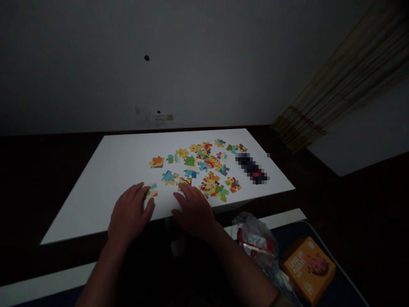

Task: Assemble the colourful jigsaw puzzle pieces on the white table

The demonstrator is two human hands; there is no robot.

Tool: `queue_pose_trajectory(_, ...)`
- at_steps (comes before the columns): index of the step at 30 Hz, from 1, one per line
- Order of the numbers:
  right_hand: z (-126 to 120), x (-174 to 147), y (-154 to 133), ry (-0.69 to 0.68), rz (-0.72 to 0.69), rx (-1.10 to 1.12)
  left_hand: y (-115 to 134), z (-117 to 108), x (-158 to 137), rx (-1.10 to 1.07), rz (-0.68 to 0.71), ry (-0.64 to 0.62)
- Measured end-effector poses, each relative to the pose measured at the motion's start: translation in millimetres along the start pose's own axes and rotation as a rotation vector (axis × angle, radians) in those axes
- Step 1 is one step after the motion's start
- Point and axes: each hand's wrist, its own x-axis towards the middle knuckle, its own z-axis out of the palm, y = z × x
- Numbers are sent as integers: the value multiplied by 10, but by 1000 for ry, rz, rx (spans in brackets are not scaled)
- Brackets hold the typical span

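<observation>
While resting flat on the white table [105, 170], left hand [129, 215] with fingers close together over a puzzle piece [151, 190]. Right hand [194, 211] palm down, fingers slightly spread, fingertips at another piece [184, 181]. Loose pieces [207, 164] scattered just beyond.

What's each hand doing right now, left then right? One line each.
Left hand: flat on the table, fingers on a puzzle piece, no closed grip.
Right hand: open, palm down, fingertips at another piece, holding nothing.
</observation>
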Motion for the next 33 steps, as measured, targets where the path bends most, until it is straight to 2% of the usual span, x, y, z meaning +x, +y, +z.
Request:
queue_pose_trajectory(12,45,-11,2,-20,13,6,13,-15,-9,23,8,-27)
queue_pose_trajectory(33,2,-4,-37,-63,21,-20,-55,75,-23,80,5,34)
